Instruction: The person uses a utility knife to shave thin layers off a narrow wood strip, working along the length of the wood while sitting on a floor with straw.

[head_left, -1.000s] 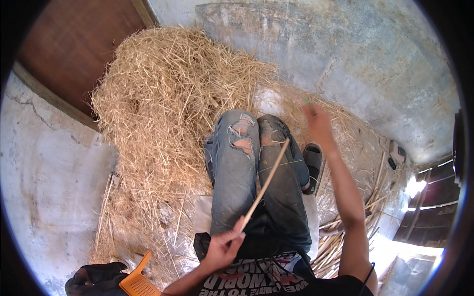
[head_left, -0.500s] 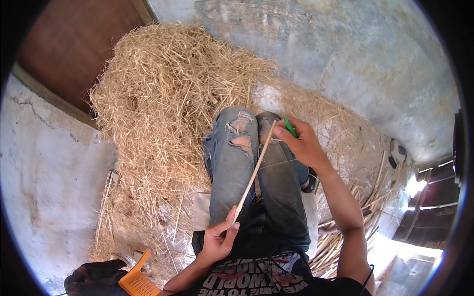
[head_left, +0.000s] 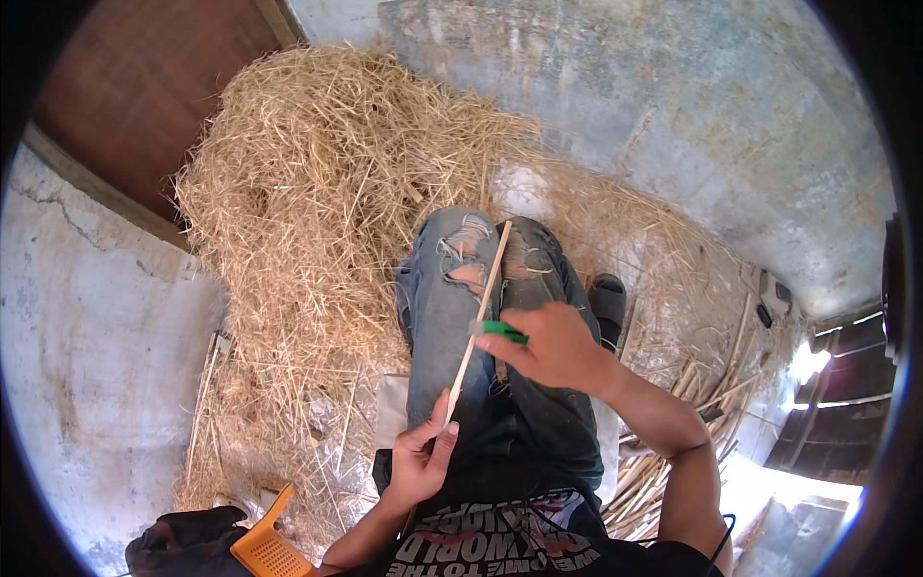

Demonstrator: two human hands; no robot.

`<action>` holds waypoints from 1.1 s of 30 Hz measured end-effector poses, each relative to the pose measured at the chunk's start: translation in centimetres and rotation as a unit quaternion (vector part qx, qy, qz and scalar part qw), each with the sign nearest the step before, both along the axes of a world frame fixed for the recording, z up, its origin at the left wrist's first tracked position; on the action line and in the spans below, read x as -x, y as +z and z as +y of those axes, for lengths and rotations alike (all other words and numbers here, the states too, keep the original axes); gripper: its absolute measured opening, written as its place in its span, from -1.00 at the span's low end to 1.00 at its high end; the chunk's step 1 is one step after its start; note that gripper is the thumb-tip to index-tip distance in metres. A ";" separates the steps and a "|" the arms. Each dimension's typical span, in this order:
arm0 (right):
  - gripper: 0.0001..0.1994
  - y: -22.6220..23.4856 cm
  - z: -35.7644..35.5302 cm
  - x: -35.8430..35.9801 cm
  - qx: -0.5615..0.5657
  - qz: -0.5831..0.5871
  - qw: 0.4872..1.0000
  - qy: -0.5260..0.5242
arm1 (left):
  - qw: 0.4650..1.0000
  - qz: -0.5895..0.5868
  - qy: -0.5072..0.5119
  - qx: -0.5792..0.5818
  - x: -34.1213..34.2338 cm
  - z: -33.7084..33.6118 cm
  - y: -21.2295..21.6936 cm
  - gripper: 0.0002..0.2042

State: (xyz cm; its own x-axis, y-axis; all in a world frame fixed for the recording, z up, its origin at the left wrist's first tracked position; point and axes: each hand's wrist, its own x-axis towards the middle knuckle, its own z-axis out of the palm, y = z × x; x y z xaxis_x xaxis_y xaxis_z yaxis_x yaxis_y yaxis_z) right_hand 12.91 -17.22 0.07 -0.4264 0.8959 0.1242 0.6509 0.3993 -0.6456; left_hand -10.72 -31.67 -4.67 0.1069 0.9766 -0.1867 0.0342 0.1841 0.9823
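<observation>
A thin, pale bamboo strip [head_left: 492,272] slants over my lap, its far tip by my knees. My left hand [head_left: 421,462] is closed round its near end, thumb on one side and fingers on the other. My right hand [head_left: 553,348] grips a small green-handled knife [head_left: 504,333]. The knife's greyish front end meets the strip about halfway along. The exact edge of the blade is too blurred to make out. Beneath both hands are my legs in torn blue jeans [head_left: 447,332].
A big heap of straw-like shavings [head_left: 317,173] rises ahead and to the left. More bamboo strips [head_left: 639,495] lie at my right. An orange perforated plastic piece [head_left: 269,543] and dark cloth [head_left: 183,543] are at lower left. A worn wall [head_left: 673,106] stands beyond.
My right hand has come down and toward me with the knife, from the strip's far end to its middle. The strip's far tip has shifted left; my left hand moved slightly.
</observation>
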 end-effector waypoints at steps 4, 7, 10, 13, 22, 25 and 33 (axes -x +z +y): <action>-0.40 -0.7 -0.1 0.0 -0.028 -0.051 0.998 -0.004 | 1.000 0.024 -0.016 0.011 0.0 0.2 0.4 -0.54; -0.39 -1.2 1.4 -0.6 -0.045 -0.077 0.996 -0.019 | 0.996 0.079 -0.029 -0.009 0.2 0.3 0.4 -0.54; -0.39 -1.8 2.2 -0.4 -0.065 -0.064 0.996 -0.025 | 0.991 0.116 -0.034 -0.053 0.6 0.9 0.6 -0.53; -0.41 -1.8 3.2 -0.1 -0.108 -0.036 0.992 -0.052 | 0.990 0.118 -0.047 -0.059 1.0 1.7 1.4 -0.53; -0.55 -3.5 7.2 -2.6 -0.123 -0.034 0.978 -0.163 | 0.994 0.087 -0.049 -0.034 1.3 1.1 1.1 -0.54; -0.44 -6.5 12.0 -9.4 -0.273 0.084 0.915 -0.284 | 0.987 0.088 -0.090 -0.105 0.9 0.4 1.3 -0.55; -0.50 -4.7 11.0 -11.5 0.018 0.244 0.908 -0.342 | 0.998 0.015 -0.056 -0.017 2.5 -1.7 -1.8 -0.53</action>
State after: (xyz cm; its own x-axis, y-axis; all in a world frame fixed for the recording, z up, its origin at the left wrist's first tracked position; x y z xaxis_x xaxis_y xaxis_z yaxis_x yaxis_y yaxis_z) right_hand 24.42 -6.24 -4.61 0.3277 0.9378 0.1144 0.3726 -0.0171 -0.9278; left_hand -13.19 -33.37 -6.44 0.2115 0.9644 -0.1587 0.0825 0.1441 0.9861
